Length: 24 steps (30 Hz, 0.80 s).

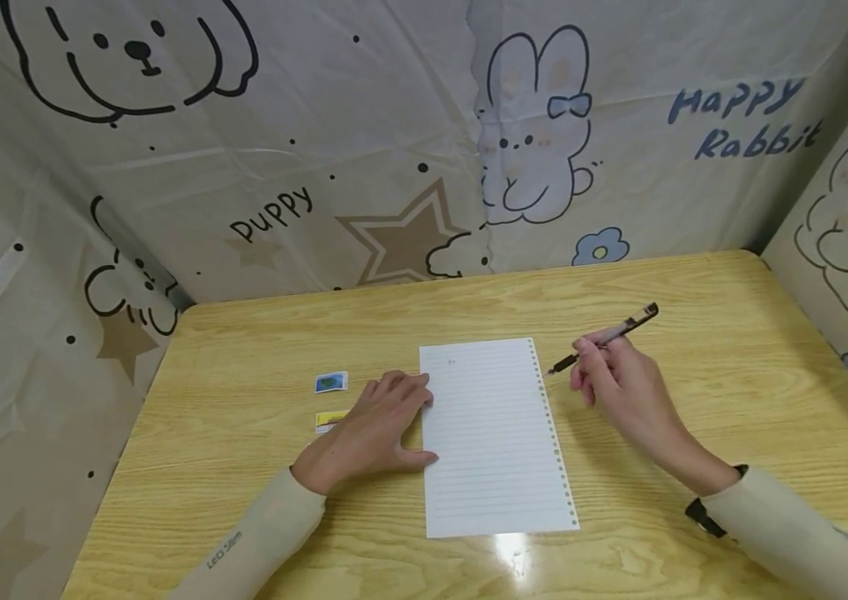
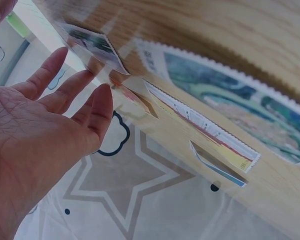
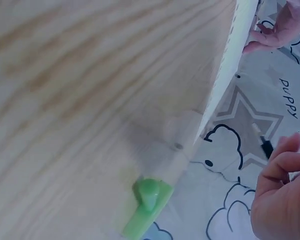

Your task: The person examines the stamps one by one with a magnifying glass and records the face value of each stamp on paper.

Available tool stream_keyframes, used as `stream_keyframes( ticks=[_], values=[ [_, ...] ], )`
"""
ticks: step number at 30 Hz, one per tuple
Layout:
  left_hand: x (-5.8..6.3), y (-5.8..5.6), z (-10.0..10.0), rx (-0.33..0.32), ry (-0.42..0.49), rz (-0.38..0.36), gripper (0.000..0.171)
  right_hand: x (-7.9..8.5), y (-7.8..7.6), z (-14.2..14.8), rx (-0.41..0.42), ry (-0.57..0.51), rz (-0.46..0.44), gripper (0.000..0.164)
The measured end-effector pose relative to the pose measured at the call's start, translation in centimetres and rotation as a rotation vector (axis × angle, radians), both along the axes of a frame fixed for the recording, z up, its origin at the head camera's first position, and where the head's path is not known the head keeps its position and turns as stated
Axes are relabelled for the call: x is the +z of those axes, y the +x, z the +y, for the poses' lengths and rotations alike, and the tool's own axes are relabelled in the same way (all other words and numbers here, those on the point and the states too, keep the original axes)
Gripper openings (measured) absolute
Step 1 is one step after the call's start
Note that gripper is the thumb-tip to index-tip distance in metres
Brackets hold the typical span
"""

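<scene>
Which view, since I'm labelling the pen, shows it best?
Head view: the pen shows at both ends, only its middle covered by the right hand. Right wrist shows mainly the tip end; left wrist, none.

We saw a creased, pale backdrop (image 1: 364,125) behind the wood-grained surface (image 1: 244,350), printed with a puppy (image 1: 137,52), a brown star (image 1: 411,242), a blue flower (image 1: 600,247) and a rabbit (image 1: 532,162) in a blue bow (image 1: 570,105) beside "Happy Rabbit" lettering (image 1: 737,98). On the surface we noticed a blue stamp (image 1: 331,382) near a yellow stamp (image 1: 329,419) and, in the right wrist view, a green object (image 3: 149,200) we could not identify
</scene>
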<state>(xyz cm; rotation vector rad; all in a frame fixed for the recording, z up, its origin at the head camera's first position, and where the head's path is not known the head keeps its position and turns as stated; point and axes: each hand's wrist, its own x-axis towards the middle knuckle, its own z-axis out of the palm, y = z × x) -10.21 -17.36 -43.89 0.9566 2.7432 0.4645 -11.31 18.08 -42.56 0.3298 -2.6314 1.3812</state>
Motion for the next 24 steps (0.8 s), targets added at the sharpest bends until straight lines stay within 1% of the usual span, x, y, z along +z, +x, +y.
stream_keyframes(
  ticks=[2,4,10,13,16,20,24],
  values=[
    [0.0,0.0,0.0,-0.001,0.001,0.003,0.065,0.1,0.0,-0.3,0.002,-0.034,-0.004,0.035],
    [0.0,0.0,0.0,-0.004,0.001,0.007,0.065,0.1,0.1,-0.5,0.004,-0.079,-0.019,0.035],
    [-0.1,0.1,-0.1,-0.004,-0.009,0.019,0.064,0.0,0.0,-1.1,0.001,-0.175,-0.063,0.026],
    [-0.2,0.1,-0.1,-0.002,-0.009,0.017,0.065,-0.1,-0.3,-1.3,-0.002,-0.246,-0.097,0.024],
    [-0.2,0.0,-0.1,0.002,-0.010,0.014,0.066,-0.1,-0.7,-1.5,-0.012,-0.301,-0.136,0.032],
    [-0.2,-0.1,0.0,0.002,-0.011,0.015,0.066,-0.3,-1.2,-2.0,-0.002,-0.332,-0.163,0.047],
    [-0.2,-0.1,0.0,-0.007,-0.008,0.021,0.065,-0.7,-1.3,-2.7,0.012,-0.373,-0.170,0.049]
  ],
)
